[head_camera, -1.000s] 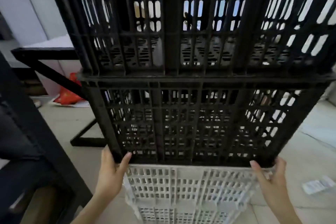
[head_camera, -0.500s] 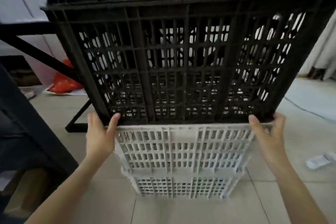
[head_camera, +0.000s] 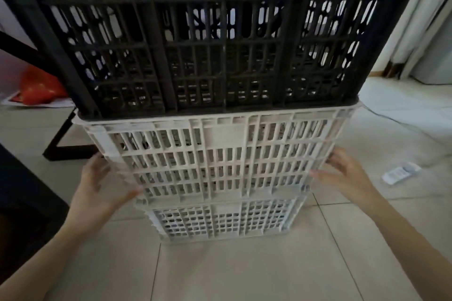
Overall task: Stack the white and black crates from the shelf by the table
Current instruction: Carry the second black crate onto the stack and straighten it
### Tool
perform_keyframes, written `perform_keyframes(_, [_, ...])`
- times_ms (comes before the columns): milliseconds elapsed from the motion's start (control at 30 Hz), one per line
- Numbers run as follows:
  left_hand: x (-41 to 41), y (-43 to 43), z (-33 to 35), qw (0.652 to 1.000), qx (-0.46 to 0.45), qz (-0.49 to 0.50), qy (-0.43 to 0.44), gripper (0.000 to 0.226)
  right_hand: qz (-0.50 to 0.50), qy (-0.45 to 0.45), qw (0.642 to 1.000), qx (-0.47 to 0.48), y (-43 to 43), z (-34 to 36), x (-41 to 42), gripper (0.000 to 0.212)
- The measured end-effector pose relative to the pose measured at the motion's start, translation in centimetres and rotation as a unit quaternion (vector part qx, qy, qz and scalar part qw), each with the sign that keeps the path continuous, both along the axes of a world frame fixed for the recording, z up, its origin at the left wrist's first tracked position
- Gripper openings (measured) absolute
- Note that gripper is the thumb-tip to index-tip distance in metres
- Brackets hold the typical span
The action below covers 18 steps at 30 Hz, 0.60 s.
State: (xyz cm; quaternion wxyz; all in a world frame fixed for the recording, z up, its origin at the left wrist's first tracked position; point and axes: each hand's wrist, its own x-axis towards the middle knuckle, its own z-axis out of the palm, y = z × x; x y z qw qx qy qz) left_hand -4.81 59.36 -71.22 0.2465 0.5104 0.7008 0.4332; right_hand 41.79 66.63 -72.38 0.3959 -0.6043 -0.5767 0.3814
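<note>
Three crates stand in one stack on the tiled floor [head_camera: 244, 271], seen from the head camera looking down at them. The lower white crate [head_camera: 220, 223] sits on the tiles. The upper white crate [head_camera: 220, 154] rests on it, and the black crate [head_camera: 208, 39] sits on the white rim above that. The black crate's top runs out of the picture, and its slatted front wall fills the upper half of the view.

The left hand [head_camera: 97, 186] is at the left side of the upper white crate, palm turned toward the crate wall. Its fingers are spread and fairly straight, and its thumb points toward the crate's lower left corner. The right hand [head_camera: 347, 173] is at the opposite side, fingers also apart and extended, with the fingertips [head_camera: 316, 174] overlapping the crate's right edge. Both hands are smeared by motion blur, so they may be brushing the plastic or just clear of it; the picture does not settle it. Neither hand is curled around anything.

Left of the stack, a red bag [head_camera: 39, 88] lies on the floor, with the foot of a black frame [head_camera: 66, 151] between it and the crates. On the right a small white packet [head_camera: 401, 172] lies on the tiles well apart from the stack, and a pale curtain [head_camera: 415, 32] hangs behind it.
</note>
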Motion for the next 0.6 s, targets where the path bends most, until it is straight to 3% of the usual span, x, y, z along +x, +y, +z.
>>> perform_keyframes(67, [-0.5,0.0,-4.2,0.992,-0.111,-0.011,0.052,0.108,0.044,-0.082,0.993,-0.067,-0.5,-3.5,-0.1,0.085])
perform_keyframes(133, [-0.5,0.3,-7.3,0.981,-0.16,-0.025,0.106,0.108,0.052,-0.143,0.986,-0.064,-0.6,-6.0,-0.5,0.085])
perform_keyframes(267, [-0.5,1.8,-10.0,0.986,-0.129,-0.02,0.099,0.092,-0.014,-0.222,0.975,-0.02,0.8,-9.5,-0.7,0.056])
perform_keyframes(367, [-0.4,2.7,-10.3,0.991,-0.108,0.003,0.082,0.092,-0.033,-0.296,0.954,-0.012,1.9,-11.5,-0.4,0.064])
perform_keyframes(600, [-0.3,2.5,-9.9,0.987,-0.119,0.045,0.102,0.08,-0.078,-0.329,0.941,0.022,1.1,-10.6,-1.7,0.055])
